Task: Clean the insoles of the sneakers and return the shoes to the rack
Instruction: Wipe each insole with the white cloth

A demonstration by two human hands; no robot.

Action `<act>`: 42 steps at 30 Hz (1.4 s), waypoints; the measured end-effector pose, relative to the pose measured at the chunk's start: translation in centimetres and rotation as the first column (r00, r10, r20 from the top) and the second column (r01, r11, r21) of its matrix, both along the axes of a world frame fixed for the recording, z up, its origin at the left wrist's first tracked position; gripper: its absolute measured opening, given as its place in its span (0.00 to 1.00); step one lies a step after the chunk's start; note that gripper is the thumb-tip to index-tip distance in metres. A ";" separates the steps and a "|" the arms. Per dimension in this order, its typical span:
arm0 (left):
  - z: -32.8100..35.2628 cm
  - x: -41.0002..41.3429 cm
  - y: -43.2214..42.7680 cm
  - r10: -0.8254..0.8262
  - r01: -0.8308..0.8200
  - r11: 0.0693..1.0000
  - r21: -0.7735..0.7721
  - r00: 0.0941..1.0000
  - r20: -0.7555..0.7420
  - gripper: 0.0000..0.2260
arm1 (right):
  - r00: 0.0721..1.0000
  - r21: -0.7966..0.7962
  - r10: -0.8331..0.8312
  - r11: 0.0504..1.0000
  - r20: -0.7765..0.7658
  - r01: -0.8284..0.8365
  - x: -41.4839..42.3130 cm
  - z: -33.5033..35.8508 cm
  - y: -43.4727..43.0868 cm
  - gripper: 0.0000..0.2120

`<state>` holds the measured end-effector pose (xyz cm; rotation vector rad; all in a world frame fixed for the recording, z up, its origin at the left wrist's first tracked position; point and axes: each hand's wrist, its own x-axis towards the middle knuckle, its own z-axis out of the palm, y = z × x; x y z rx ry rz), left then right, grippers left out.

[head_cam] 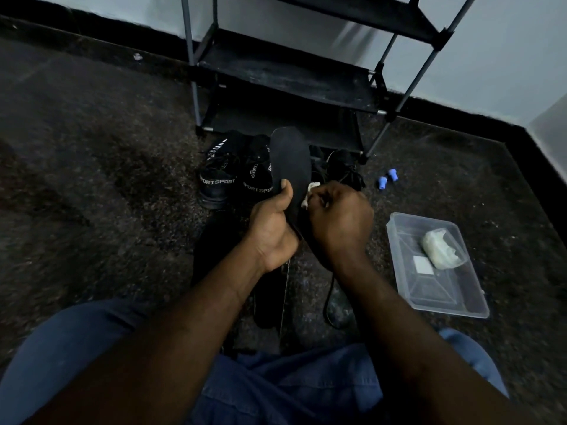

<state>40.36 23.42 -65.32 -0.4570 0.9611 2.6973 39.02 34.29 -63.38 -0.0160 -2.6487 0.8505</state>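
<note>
The rack (285, 72) is waiting for its shoes: the sneakers (236, 179) are sitting just in front of it. Also before it, the left hand (271, 222) is gripping an insole (291, 161) upright while the right hand (337, 216) is pinching a wipe (310, 191) against it, so cleaning is underway.

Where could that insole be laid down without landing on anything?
The floor left of the sneakers is bare, as are the rack shelves. A smaller patch lies between the blue caps and the clear tub. Right before the rack the sneakers crowd it.
</note>
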 end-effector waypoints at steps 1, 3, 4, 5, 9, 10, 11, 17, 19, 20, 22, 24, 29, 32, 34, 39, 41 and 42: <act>0.1 0.0 -0.1 -0.006 0.006 1.000 0.007 1.000 -0.008 0.23 | 1.000 -0.025 0.016 1.000 -0.004 -0.016 0.2 0.0 -0.2 0.10; 0.0 0.0 -0.4 -0.029 0.029 1.000 0.010 1.000 0.000 0.26 | 0.995 -0.021 0.097 0.995 -0.008 -0.097 1.3 -0.2 -1.0 0.11; -0.3 0.0 -0.6 -0.040 0.040 0.999 -0.004 0.999 0.012 0.28 | 0.990 -0.001 0.142 0.990 -0.010 -0.142 2.0 -0.3 -1.4 0.11; -0.5 -0.1 -0.7 -0.044 0.045 0.999 -0.022 0.999 0.018 0.29 | 0.985 0.033 0.170 0.985 -0.014 -0.169 2.6 -0.4 -1.7 0.10; -0.2 0.3 -0.3 -0.023 0.024 0.999 -0.030 0.999 0.035 0.24 | 0.997 0.136 0.079 0.988 -0.021 -0.075 1.5 -0.2 -1.0 0.11; 0.0 0.3 -0.1 -0.020 0.021 1.000 -0.017 0.999 0.028 0.22 | 0.999 0.108 0.041 0.993 -0.009 -0.040 0.8 -0.1 -0.5 0.12; 0.1 0.4 0.1 -0.021 0.021 1.000 -0.006 1.000 0.019 0.22 | 1.000 0.071 0.017 0.997 -0.004 -0.017 0.2 0.1 -0.1 0.12; 0.1 0.1 -0.5 -0.039 0.039 0.999 -0.019 0.999 0.015 0.29 | 0.985 0.086 0.173 0.982 -0.025 -0.170 2.0 -0.3 -1.7 0.10; -0.1 0.1 -0.6 -0.033 0.034 0.999 -0.033 0.999 0.031 0.29 | 0.983 0.132 0.182 0.975 -0.027 -0.177 2.6 -0.5 -1.8 0.09; -0.2 0.2 -0.6 -0.028 0.030 0.999 -0.031 0.999 0.040 0.28 | 0.987 0.153 0.159 0.977 -0.035 -0.152 2.4 -0.5 -1.7 0.09; 0.0 0.3 -0.5 -0.014 0.016 0.999 -0.030 0.999 0.049 0.25 | 0.997 0.149 0.070 0.987 -0.021 -0.066 1.1 -0.2 -1.4 0.10; 0.3 0.5 -0.4 -0.006 0.007 1.000 -0.022 1.000 0.029 0.23 | 1.000 0.093 -0.006 0.996 0.012 0.005 -0.4 0.3 -0.9 0.11; 0.7 0.1 -0.9 -0.029 0.029 1.000 0.003 1.000 0.011 0.28 | 0.992 0.095 0.124 0.988 -0.022 -0.121 1.1 0.2 -1.6 0.10; 0.2 -0.1 -1.2 -0.032 0.033 0.998 -0.056 0.999 0.029 0.30 | 0.979 0.190 0.202 0.963 -0.032 -0.192 2.8 -0.7 -2.4 0.12; 0.4 0.2 -1.1 -0.036 0.038 0.999 -0.039 0.998 0.045 0.28 | 0.988 0.206 0.129 0.972 -0.082 -0.109 2.1 -0.9 -1.8 0.10; 0.4 0.0 -0.3 -0.025 0.025 1.000 0.007 1.000 0.008 0.20 | 1.000 0.141 0.006 0.990 -0.026 -0.002 -0.3 -0.2 -0.3 0.10; 0.5 0.0 -0.4 -0.022 0.022 0.999 0.028 1.000 -0.001 0.20 | 0.998 0.129 0.051 0.991 -0.034 -0.047 0.0 -0.2 -0.1 0.08; 0.5 0.0 -0.5 -0.022 0.022 0.999 0.033 1.000 0.007 0.22 | 0.996 0.131 0.078 0.989 -0.043 -0.072 0.4 -0.3 -0.2 0.08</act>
